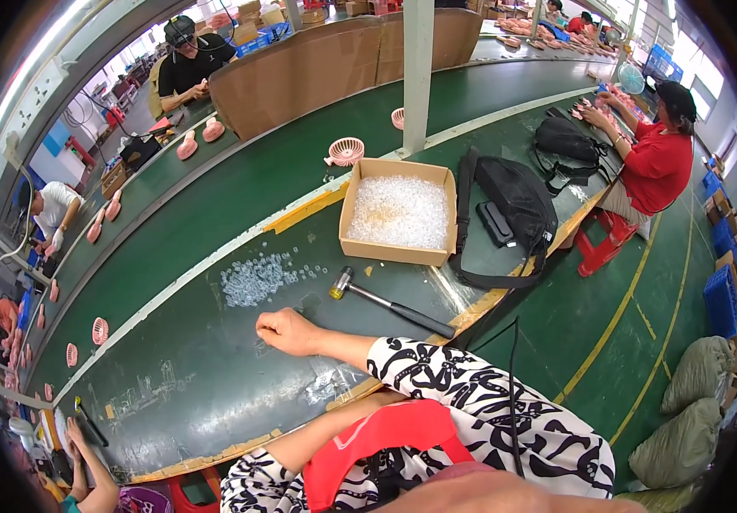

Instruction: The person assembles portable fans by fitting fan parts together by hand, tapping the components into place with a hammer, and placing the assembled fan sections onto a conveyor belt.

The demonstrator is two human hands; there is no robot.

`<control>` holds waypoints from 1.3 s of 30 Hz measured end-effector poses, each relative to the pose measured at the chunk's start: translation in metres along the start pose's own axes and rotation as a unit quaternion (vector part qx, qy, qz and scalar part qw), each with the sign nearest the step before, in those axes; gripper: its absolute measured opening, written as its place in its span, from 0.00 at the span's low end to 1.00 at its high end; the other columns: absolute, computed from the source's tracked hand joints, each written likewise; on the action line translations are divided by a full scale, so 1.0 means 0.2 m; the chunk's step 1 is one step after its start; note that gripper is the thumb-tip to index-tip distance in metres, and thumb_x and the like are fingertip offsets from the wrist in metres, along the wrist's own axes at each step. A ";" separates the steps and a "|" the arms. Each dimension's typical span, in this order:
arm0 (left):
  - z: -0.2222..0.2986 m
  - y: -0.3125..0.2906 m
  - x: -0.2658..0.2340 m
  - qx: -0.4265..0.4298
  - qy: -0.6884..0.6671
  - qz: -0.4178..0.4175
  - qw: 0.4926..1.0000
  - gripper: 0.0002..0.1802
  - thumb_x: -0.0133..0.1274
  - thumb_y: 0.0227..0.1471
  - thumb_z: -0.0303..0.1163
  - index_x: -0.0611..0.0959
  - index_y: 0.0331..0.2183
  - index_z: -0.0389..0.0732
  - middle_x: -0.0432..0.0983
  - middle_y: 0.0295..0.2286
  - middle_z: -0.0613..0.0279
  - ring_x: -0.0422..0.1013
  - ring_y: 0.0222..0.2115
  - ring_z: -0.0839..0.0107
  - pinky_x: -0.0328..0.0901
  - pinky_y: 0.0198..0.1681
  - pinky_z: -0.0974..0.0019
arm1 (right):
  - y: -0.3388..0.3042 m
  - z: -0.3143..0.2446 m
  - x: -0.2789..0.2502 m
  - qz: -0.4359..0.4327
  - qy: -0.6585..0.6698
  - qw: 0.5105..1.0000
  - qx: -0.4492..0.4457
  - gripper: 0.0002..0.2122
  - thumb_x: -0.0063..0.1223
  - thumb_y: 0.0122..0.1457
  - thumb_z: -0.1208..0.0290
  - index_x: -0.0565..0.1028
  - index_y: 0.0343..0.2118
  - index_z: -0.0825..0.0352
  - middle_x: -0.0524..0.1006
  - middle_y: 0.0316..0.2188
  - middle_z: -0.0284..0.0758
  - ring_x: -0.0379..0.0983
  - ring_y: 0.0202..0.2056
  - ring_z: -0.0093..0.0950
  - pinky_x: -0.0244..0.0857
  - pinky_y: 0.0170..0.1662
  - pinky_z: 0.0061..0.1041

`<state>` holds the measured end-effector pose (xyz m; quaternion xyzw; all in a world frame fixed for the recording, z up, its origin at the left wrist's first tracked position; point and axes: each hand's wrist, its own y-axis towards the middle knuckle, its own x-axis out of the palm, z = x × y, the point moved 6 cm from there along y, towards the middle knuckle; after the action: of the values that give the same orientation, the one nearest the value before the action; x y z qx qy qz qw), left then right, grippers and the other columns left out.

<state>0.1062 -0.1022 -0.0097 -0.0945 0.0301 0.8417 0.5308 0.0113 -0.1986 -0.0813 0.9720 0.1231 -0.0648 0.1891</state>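
Note:
My right hand (287,332) rests on the dark table (180,359), its fingers curled into a loose fist with the thumb on top. Whatever may lie inside the curled fingers is hidden. Beyond it spreads a loose heap of small clear plastic pieces (253,280). To the right of the fist lies a mallet (385,301) with a yellow and black head, metal shaft and black handle. My left forearm (334,432) crosses in front of my body at the table edge; its hand is out of sight beneath the right sleeve.
A cardboard box (349,248) full of clear pieces stands behind the mallet, beside a black bag (518,201). A green conveyor (291,175) carries pink fan housings (347,152) beyond a post (417,77). Co-workers sit right (654,162), far left and near left; another hammer (92,423) lies near left.

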 end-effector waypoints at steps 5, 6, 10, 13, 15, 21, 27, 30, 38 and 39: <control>-0.38 0.10 0.51 -0.158 -0.071 -0.161 0.972 0.31 0.48 0.60 0.39 0.64 0.61 0.36 0.57 0.62 0.50 0.54 0.62 0.59 0.49 0.65 0.60 | 0.00 0.04 -0.02 0.014 0.002 1.000 -0.005 0.07 0.51 0.60 0.72 0.74 0.32 0.71 0.76 0.19 0.37 0.71 0.21 0.23 0.64 0.26 0.27; -0.42 0.07 0.53 -0.189 -0.085 -0.187 0.960 0.31 0.49 0.61 0.39 0.66 0.60 0.36 0.59 0.61 0.50 0.55 0.62 0.59 0.50 0.64 0.60 | 0.00 0.04 -0.01 0.008 0.007 1.000 -0.001 0.07 0.51 0.60 0.72 0.74 0.32 0.71 0.76 0.19 0.37 0.71 0.21 0.23 0.65 0.26 0.27; -0.35 -0.03 0.43 -0.243 -0.022 -0.234 0.941 0.33 0.48 0.62 0.40 0.61 0.62 0.36 0.60 0.61 0.48 0.58 0.61 0.58 0.51 0.64 0.61 | -0.01 0.04 -0.03 0.008 0.003 1.000 0.007 0.06 0.51 0.60 0.72 0.74 0.32 0.71 0.76 0.19 0.37 0.72 0.21 0.23 0.65 0.26 0.27; -0.50 -0.22 0.39 -0.273 0.008 -0.367 0.889 0.40 0.54 0.56 0.33 0.55 0.64 0.35 0.64 0.59 0.48 0.63 0.57 0.63 0.58 0.59 0.63 | -0.01 0.04 -0.03 0.003 0.005 1.000 0.006 0.06 0.51 0.60 0.72 0.74 0.32 0.70 0.76 0.19 0.36 0.71 0.21 0.23 0.65 0.26 0.27; -0.53 -0.24 0.41 -0.258 -0.009 -0.378 0.889 0.40 0.56 0.54 0.32 0.58 0.63 0.35 0.66 0.57 0.48 0.65 0.56 0.64 0.60 0.58 0.63 | -0.01 0.04 -0.02 0.003 0.009 1.000 0.005 0.06 0.50 0.60 0.72 0.74 0.32 0.71 0.76 0.19 0.36 0.72 0.21 0.23 0.65 0.26 0.27; -0.58 -0.20 0.46 -0.196 0.034 -0.399 0.895 0.35 0.60 0.50 0.33 0.66 0.57 0.33 0.72 0.51 0.48 0.69 0.51 0.67 0.64 0.53 0.63 | -0.01 0.03 -0.01 -0.001 0.035 0.999 0.026 0.07 0.50 0.58 0.72 0.74 0.30 0.71 0.75 0.20 0.44 0.74 0.22 0.35 0.65 0.28 0.33; -0.54 -0.20 0.45 -0.220 0.046 -0.351 0.909 0.33 0.60 0.50 0.31 0.69 0.56 0.36 0.74 0.50 0.49 0.69 0.50 0.67 0.64 0.52 0.63 | 0.00 0.02 -0.02 0.004 0.033 0.999 0.023 0.07 0.50 0.58 0.72 0.74 0.30 0.71 0.75 0.20 0.44 0.73 0.22 0.34 0.64 0.28 0.33; -0.50 -0.18 0.45 -0.225 0.042 -0.342 0.911 0.32 0.59 0.50 0.30 0.70 0.56 0.37 0.73 0.51 0.51 0.69 0.49 0.68 0.64 0.52 0.63 | -0.01 0.02 -0.03 0.001 0.031 0.999 0.028 0.07 0.50 0.58 0.72 0.74 0.30 0.71 0.75 0.20 0.43 0.72 0.21 0.33 0.64 0.28 0.32; -0.53 -0.20 0.45 -0.243 0.017 -0.340 0.908 0.29 0.58 0.51 0.28 0.71 0.55 0.37 0.76 0.48 0.54 0.71 0.46 0.71 0.65 0.50 0.64 | -0.01 0.03 -0.02 0.005 0.037 0.999 0.030 0.07 0.50 0.58 0.72 0.74 0.30 0.71 0.75 0.19 0.42 0.71 0.21 0.31 0.64 0.28 0.31; -0.55 -0.21 0.45 -0.243 0.022 -0.346 0.906 0.29 0.58 0.51 0.28 0.71 0.55 0.37 0.77 0.47 0.54 0.71 0.45 0.71 0.66 0.49 0.64 | -0.01 0.03 -0.02 0.006 0.037 0.999 0.029 0.07 0.50 0.58 0.72 0.74 0.30 0.71 0.75 0.20 0.42 0.71 0.21 0.31 0.64 0.28 0.31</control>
<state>0.1200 -0.0209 -0.1323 -0.2436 -0.1979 0.5841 0.7485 0.0069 -0.1996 -0.0861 0.9796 0.1223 -0.0317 0.1563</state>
